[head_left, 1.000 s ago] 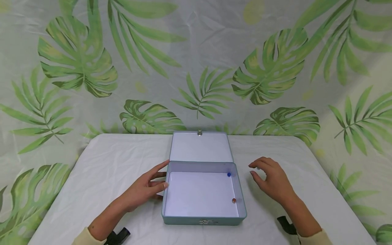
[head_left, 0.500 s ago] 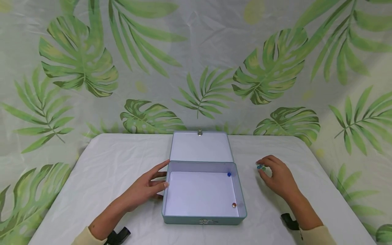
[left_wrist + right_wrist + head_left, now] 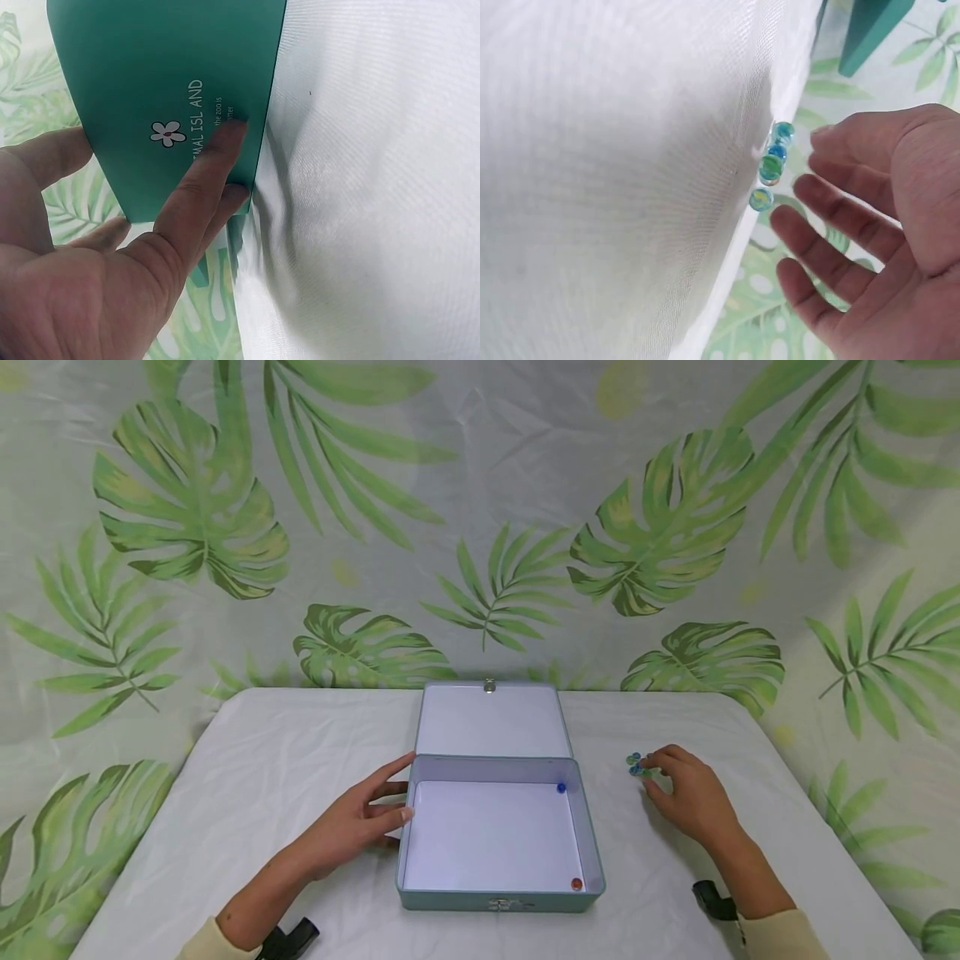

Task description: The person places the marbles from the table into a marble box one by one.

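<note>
A mint-green tin box (image 3: 498, 902) stands with its lid (image 3: 491, 718) swung back and a white interior showing. My left hand (image 3: 348, 827) rests at its left side, thumb at the rim and fingers straight along the green outer wall (image 3: 165, 67). Inside, a blue marble (image 3: 561, 787) sits near the back right and an orange-brown marble (image 3: 576, 884) in the front right corner. Right of the box, several blue and green glass marbles (image 3: 771, 166) lie clustered on the cloth. My right hand (image 3: 693, 797) is just beside them, fingers loosely bent, nothing held.
A white cloth (image 3: 300, 735) covers the table. Behind it hangs a leaf-patterned sheet (image 3: 517, 468). Black wrist-camera mounts (image 3: 712, 902) sit under both wrists. The box lid has a metal clasp (image 3: 490, 686) on its far edge.
My right hand has moved right and slightly back toward me, so the marbles now show beside its fingertips. The orange-brown marble has rolled to the box's front right corner. My left hand has stayed put.
</note>
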The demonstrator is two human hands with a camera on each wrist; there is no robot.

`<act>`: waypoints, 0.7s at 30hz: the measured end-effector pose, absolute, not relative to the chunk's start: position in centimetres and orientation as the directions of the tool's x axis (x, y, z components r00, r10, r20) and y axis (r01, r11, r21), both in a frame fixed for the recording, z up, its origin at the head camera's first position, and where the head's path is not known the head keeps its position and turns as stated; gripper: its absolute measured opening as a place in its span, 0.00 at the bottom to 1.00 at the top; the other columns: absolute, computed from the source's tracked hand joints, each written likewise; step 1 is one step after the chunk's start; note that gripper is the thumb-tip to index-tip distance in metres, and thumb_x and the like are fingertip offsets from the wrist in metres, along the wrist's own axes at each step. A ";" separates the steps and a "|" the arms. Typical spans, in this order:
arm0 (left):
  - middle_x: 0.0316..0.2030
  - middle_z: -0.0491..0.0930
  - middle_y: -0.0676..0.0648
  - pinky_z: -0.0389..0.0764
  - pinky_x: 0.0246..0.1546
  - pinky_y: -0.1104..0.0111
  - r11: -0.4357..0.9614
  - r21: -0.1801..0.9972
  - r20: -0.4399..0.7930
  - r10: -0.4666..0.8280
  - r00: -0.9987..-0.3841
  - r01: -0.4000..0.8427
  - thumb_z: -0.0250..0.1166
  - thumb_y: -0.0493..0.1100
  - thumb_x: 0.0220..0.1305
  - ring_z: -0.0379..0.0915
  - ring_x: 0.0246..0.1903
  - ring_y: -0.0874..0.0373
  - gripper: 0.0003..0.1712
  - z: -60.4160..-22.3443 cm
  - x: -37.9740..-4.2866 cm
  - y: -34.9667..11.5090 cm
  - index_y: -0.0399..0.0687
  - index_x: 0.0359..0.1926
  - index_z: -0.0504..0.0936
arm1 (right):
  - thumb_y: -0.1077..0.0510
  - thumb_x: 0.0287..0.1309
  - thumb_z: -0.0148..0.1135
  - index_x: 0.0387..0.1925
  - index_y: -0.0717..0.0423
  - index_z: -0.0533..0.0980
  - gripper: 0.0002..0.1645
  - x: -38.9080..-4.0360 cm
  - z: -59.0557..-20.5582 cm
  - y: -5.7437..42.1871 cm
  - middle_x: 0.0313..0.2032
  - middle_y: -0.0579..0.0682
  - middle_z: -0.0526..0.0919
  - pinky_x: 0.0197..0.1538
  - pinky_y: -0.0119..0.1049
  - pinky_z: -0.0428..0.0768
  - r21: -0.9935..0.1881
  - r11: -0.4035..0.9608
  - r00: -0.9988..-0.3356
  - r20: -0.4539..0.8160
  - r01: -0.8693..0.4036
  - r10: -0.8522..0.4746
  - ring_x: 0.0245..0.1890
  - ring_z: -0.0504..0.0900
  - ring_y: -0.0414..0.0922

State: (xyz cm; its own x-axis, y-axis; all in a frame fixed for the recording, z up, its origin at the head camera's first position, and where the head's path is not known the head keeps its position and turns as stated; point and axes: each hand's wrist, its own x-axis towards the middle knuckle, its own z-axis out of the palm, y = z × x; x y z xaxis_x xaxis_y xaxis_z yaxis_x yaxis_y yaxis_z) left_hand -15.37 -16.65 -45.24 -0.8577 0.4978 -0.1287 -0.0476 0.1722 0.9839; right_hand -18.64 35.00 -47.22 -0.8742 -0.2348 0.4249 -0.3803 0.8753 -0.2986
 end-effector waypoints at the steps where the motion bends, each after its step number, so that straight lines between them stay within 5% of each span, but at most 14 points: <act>1: 0.78 0.59 0.30 0.86 0.53 0.49 0.173 0.984 -0.130 0.498 -0.857 -0.049 0.67 0.46 0.77 0.67 0.72 0.32 0.46 -45.3 -15.4 -16.7 0.65 0.86 0.52 | 0.68 0.55 0.77 0.45 0.61 0.87 0.14 -18.6 -47.2 35.1 0.45 0.54 0.85 0.41 0.55 0.84 -0.299 0.879 -0.881 0.411 -0.373 -0.234 0.40 0.86 0.56; 10: 0.78 0.60 0.31 0.87 0.53 0.49 0.182 0.982 -0.139 0.487 -0.862 -0.056 0.67 0.48 0.77 0.69 0.71 0.32 0.46 -45.4 -15.5 -16.7 0.69 0.85 0.53 | 0.66 0.59 0.72 0.47 0.63 0.86 0.14 -18.8 -47.4 35.5 0.48 0.56 0.85 0.42 0.52 0.83 -0.307 0.894 -0.928 0.286 -0.326 -0.240 0.40 0.84 0.53; 21: 0.78 0.59 0.31 0.86 0.54 0.49 0.173 0.983 -0.135 0.495 -0.859 -0.055 0.67 0.48 0.77 0.68 0.72 0.32 0.46 -45.7 -15.7 -16.8 0.69 0.85 0.52 | 0.71 0.55 0.73 0.37 0.58 0.85 0.09 -18.8 -47.5 35.3 0.38 0.51 0.83 0.46 0.53 0.82 -0.283 0.913 -0.945 0.230 -0.293 -0.232 0.40 0.82 0.52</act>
State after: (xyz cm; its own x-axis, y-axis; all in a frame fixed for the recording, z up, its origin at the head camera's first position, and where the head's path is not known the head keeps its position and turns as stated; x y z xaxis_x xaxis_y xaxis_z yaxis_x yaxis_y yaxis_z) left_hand -15.70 -16.78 -45.72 -0.8585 0.4947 -0.1349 -0.0548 0.1730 0.9834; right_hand -18.80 35.34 -47.55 -0.9450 -0.2324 0.2301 -0.2934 0.9132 -0.2828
